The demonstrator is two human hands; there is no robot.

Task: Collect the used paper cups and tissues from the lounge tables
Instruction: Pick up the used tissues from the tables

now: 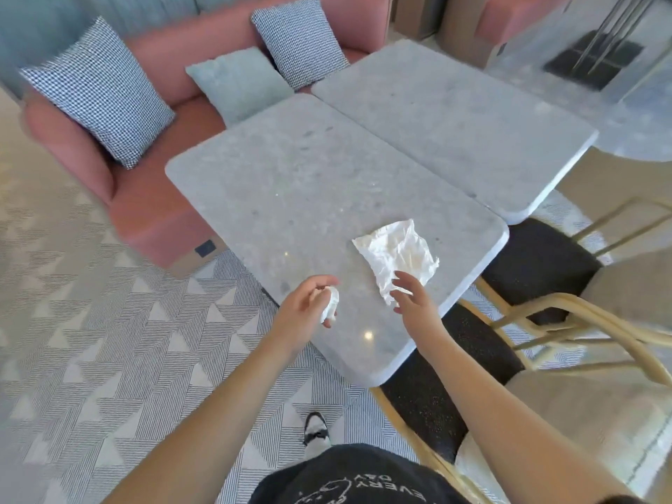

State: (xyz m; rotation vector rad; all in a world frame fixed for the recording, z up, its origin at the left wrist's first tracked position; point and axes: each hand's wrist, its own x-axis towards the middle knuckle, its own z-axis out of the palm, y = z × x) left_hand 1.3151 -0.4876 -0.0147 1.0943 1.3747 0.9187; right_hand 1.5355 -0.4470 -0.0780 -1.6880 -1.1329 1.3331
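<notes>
While the left hand [307, 303] grips 1 balled tissue [330, 303], the right hand [409, 298] spreads wide over the flat tissue [396, 254], likely to gather it.

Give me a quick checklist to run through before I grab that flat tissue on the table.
1. Right hand free to grab: ok, fingers open and empty.
2. Right hand at the flat tissue: ok, fingertips over its near corner.
3. Left hand secure on the crumpled tissue: ok, fingers curled round it.
4. Tissue clear of other things: ok, it lies alone on the near table.
5. Paper cups left on the tables: ok, none in view.
6. Bin or bag for the waste: cannot tell, none in view.
</notes>
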